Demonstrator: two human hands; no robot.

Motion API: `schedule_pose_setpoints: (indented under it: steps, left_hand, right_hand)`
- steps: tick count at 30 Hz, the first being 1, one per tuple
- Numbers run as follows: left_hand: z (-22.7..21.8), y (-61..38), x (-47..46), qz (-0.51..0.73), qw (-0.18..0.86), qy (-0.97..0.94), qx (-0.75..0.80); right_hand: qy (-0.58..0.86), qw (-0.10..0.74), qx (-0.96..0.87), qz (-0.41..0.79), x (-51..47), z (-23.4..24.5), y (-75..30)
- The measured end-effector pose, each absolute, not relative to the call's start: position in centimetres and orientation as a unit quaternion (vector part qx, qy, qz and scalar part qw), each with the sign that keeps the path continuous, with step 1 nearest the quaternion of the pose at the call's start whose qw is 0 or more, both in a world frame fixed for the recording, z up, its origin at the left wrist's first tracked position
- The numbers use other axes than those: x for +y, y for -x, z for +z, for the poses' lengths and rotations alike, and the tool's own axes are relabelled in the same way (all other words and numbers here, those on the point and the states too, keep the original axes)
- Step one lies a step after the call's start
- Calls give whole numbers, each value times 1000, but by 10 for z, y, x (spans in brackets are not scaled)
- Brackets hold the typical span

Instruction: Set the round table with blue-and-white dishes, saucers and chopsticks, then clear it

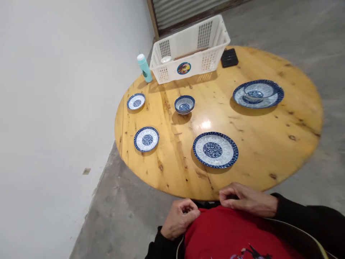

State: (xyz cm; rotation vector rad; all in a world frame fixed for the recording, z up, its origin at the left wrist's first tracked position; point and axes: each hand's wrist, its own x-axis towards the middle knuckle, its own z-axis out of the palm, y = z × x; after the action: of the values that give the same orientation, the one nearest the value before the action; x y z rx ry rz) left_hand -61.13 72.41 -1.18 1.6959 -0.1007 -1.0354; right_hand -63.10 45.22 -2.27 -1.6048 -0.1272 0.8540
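Note:
My left hand (181, 218) is curled at the table's near edge, thumb and forefinger together against the hem of the red shirt (229, 230). On the other side of the shirt's top edge, my right hand (248, 200) is also closed, its fingertips pressed together. Whether either pinches cloth is hidden. Closest to the right hand lies a large blue-and-white plate (215, 149). A smaller round plate (146, 139) lies to its left, with another small plate (136, 101) beyond. A stack of small bowls (184, 104) stands mid-table.
On the right of the round wooden table (269, 144), a large oval dish (276, 99) holds a clear-sided or patterned bowl (254, 94). A white plastic basket (198, 66) stands at the back, between a turquoise bottle (145, 68) and a black square object (229, 58). A white wall borders the left.

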Motion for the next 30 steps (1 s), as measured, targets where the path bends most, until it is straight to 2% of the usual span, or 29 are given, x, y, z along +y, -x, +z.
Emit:
schedule_pose_setpoints:
  steps: [3,6,8,10,13,21,30]
  left_hand:
    - [-8,607,730,-395,584,-709,-18]
    - [-25,606,730,-374,568,-733,-3]
    - [-45,608,730,-388,506,-770,0]
    - [-66,614,734,-391,392,-833,-6]
    - [-87,623,747,-359,259,-897,-3]
    - [-87,579,751,-296,402,-867,-5]
    - [-55,420,668,-174,400,-896,-80]
  right_hand:
    - [709,628,-28,319,447,-16,627]
    - [774,582,-12,249,448,-23,627]
    - [831,511,-28,219,451,-37,631]
    - [876,437,-38,198,454,-54,638]
    - [901,395,-24,180,450,-72,645]
    - [893,445,18,61,398,-47,578]
    - [834,523,169,36,338,-42,433]
